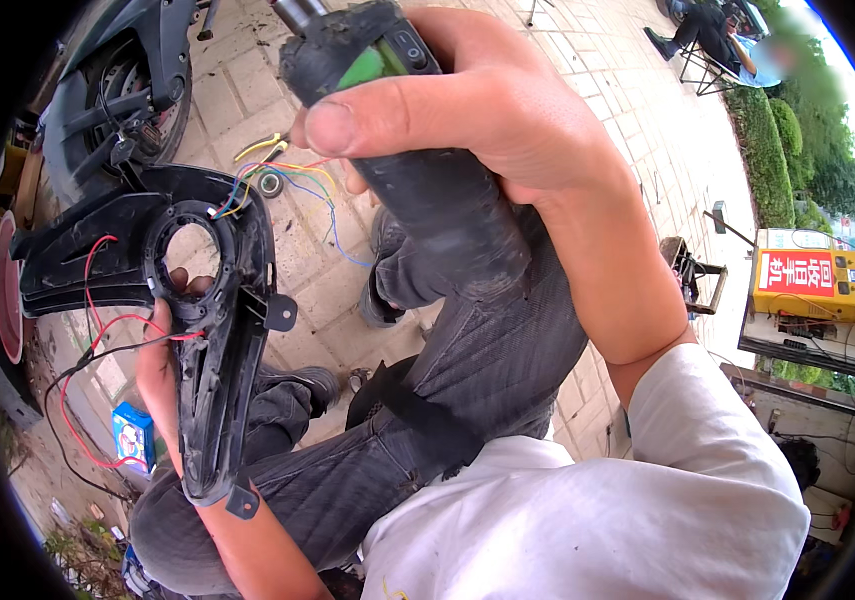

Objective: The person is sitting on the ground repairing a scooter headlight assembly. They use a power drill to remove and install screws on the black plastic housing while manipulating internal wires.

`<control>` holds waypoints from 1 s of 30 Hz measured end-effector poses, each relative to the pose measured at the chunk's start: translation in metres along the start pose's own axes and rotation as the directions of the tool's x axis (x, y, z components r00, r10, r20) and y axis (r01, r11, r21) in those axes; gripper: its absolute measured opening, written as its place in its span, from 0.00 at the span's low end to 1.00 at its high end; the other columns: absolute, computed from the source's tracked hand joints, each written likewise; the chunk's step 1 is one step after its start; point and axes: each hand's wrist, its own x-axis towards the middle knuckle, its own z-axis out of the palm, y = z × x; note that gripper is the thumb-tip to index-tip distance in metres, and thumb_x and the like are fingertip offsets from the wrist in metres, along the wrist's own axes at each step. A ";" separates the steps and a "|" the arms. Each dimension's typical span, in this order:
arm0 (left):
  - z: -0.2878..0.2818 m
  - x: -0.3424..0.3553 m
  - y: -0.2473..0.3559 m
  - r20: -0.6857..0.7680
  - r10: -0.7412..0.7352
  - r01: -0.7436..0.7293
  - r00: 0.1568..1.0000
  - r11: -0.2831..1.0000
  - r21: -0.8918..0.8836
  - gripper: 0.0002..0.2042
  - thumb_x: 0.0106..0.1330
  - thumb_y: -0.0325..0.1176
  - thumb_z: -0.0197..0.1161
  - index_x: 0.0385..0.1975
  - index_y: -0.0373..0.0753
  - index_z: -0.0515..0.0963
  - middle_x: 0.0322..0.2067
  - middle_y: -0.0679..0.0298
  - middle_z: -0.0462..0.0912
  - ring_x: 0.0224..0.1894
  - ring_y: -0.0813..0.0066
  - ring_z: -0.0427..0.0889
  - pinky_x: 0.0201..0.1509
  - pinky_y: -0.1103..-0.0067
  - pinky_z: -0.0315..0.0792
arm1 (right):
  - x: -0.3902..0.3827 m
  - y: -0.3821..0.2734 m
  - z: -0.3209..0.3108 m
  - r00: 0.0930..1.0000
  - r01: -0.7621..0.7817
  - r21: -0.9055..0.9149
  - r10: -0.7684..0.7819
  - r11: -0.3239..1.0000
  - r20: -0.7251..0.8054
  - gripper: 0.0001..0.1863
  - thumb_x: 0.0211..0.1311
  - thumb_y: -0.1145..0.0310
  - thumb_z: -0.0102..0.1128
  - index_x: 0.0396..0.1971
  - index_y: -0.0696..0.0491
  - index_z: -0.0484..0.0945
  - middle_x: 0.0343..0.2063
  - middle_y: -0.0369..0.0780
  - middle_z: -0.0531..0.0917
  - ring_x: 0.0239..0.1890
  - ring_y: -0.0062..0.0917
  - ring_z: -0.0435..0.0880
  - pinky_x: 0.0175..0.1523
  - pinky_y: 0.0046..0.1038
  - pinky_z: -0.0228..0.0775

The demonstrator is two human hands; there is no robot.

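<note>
My right hand point(477, 110) is wrapped round a black handheld power tool point(447, 220), raised close in the upper middle. The tool has a thick cylindrical body, a green patch by its buttons and a metal nose at the top left. My left hand point(154, 370) grips a black plastic vehicle housing point(212, 380) from behind, its fingertips showing through the round opening. Two tabs stick out from the housing's right side. Red and black wires point(77, 375) trail off its left side, and a bundle of coloured thin wires point(292, 170) spreads from the ring.
Yellow-handled pliers point(265, 146) and a small round metal part point(270, 185) lie on the paving. A dark scooter point(137, 90) stands far left, near a blue box point(133, 437) and a reddish basin point(9, 285). A seated person point(712, 45) and a yellow machine point(822, 285) are at right.
</note>
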 end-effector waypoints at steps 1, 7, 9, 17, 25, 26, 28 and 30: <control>0.002 -0.001 0.003 -0.025 0.024 -0.024 0.999 1.000 0.009 0.23 0.73 0.35 0.46 0.63 0.28 0.64 0.51 0.50 0.77 0.52 0.57 0.81 0.60 0.64 0.75 | 0.002 -0.005 -0.003 1.000 0.005 -0.047 -0.005 0.999 -0.001 0.19 0.42 0.61 0.77 0.28 0.60 0.82 0.24 0.38 0.82 0.27 0.19 0.79 0.32 0.21 0.69; 0.015 -0.001 0.004 0.071 0.060 -0.050 0.996 0.989 -0.139 0.25 0.72 0.34 0.46 0.66 0.27 0.59 0.47 0.47 0.79 0.53 0.52 0.79 0.63 0.60 0.71 | 0.016 -0.051 -0.046 0.975 0.202 0.174 -0.214 0.964 0.054 0.21 0.53 0.60 0.69 0.39 0.61 0.77 0.29 0.45 0.83 0.27 0.26 0.83 0.32 0.27 0.78; 0.015 -0.001 0.004 0.106 0.061 -0.043 0.992 0.987 -0.156 0.26 0.73 0.35 0.44 0.66 0.26 0.57 0.48 0.46 0.79 0.56 0.51 0.76 0.65 0.61 0.68 | 0.027 -0.056 -0.052 0.961 0.227 0.397 -0.270 0.889 0.055 0.27 0.62 0.57 0.61 0.52 0.63 0.71 0.36 0.53 0.81 0.29 0.37 0.86 0.31 0.36 0.84; 0.025 -0.002 0.011 0.114 0.006 0.024 0.993 0.966 -0.256 0.27 0.73 0.56 0.40 0.32 0.36 0.73 0.29 0.59 0.69 0.34 0.67 0.66 0.42 0.73 0.64 | 0.028 -0.011 -0.007 0.966 0.126 -0.388 -0.024 0.913 0.258 0.31 0.47 0.60 0.75 0.48 0.62 0.76 0.32 0.36 0.80 0.36 0.18 0.76 0.43 0.22 0.70; 0.015 -0.007 0.016 0.405 -0.162 0.332 0.900 0.858 -0.392 0.40 0.66 0.72 0.37 0.39 0.31 0.73 0.24 0.63 0.69 0.24 0.71 0.65 0.31 0.74 0.59 | 0.015 -0.011 0.014 0.863 -0.118 -0.040 0.123 0.992 0.491 0.35 0.44 0.64 0.77 0.52 0.64 0.73 0.37 0.41 0.82 0.37 0.20 0.80 0.44 0.24 0.73; 0.014 -0.011 0.016 0.386 -0.186 0.348 0.904 0.843 -0.409 0.41 0.65 0.72 0.37 0.42 0.30 0.73 0.25 0.62 0.70 0.24 0.70 0.66 0.30 0.74 0.60 | 0.013 -0.012 0.016 0.837 -0.208 0.020 0.168 0.978 0.521 0.38 0.42 0.66 0.78 0.55 0.64 0.72 0.41 0.43 0.82 0.37 0.21 0.82 0.45 0.24 0.75; 0.012 -0.016 0.017 0.308 -0.193 0.320 0.932 0.837 -0.444 0.40 0.66 0.70 0.41 0.48 0.29 0.72 0.30 0.58 0.71 0.32 0.65 0.69 0.30 0.71 0.64 | 0.009 -0.012 0.019 0.792 -0.258 0.058 0.177 0.964 0.585 0.37 0.43 0.67 0.77 0.54 0.64 0.72 0.42 0.44 0.82 0.37 0.22 0.82 0.45 0.26 0.75; 0.013 -0.017 0.012 0.244 -0.132 0.227 0.961 0.880 -0.418 0.38 0.67 0.67 0.43 0.49 0.29 0.71 0.33 0.55 0.71 0.36 0.63 0.69 0.32 0.70 0.66 | 0.008 -0.007 0.024 0.821 -0.149 -0.005 0.127 0.989 0.556 0.36 0.44 0.66 0.77 0.54 0.63 0.72 0.41 0.42 0.82 0.41 0.22 0.80 0.48 0.26 0.73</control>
